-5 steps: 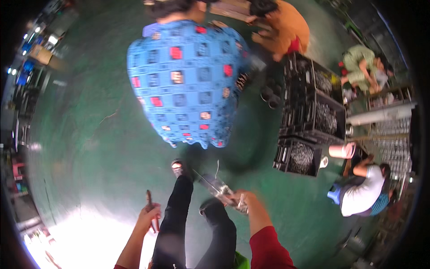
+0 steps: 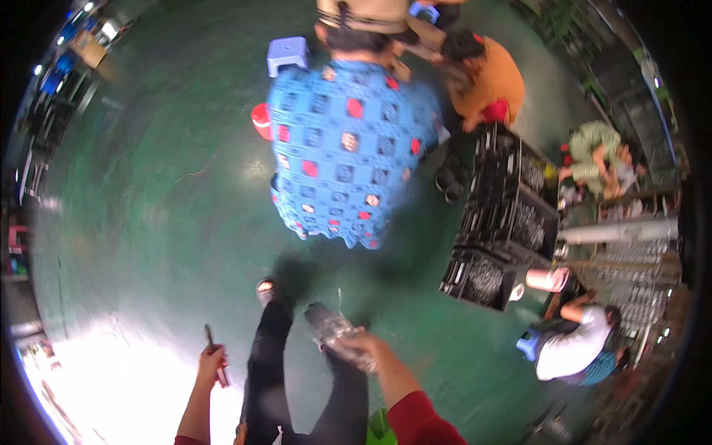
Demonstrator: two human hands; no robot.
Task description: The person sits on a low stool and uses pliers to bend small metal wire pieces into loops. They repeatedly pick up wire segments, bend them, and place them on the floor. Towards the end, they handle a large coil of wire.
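My left hand (image 2: 211, 361) is closed around a red-handled pair of pliers (image 2: 208, 335), its dark end pointing up, beside my left leg. My right hand (image 2: 361, 344) grips a crumpled clear plastic bag (image 2: 337, 331) in front of my right leg. A thin pale strand rises from the bag. The bag's contents are blurred and cannot be made out. My left foot (image 2: 265, 288) is forward on the green floor; a dark shape at the bag's far end may be my right shoe.
A person in a blue patterned shirt (image 2: 345, 148) and hat is just ahead. Stacked black crates (image 2: 512, 193) holding small metal pieces stand at the right. A blue stool (image 2: 288, 52) and a red container (image 2: 261, 121) stand beyond. Several other people crouch or sit at the right.
My view has shifted, so the stool and red container now show beside the person ahead. My stride has changed, and the bag now overlaps my right leg. Both hands keep their hold.
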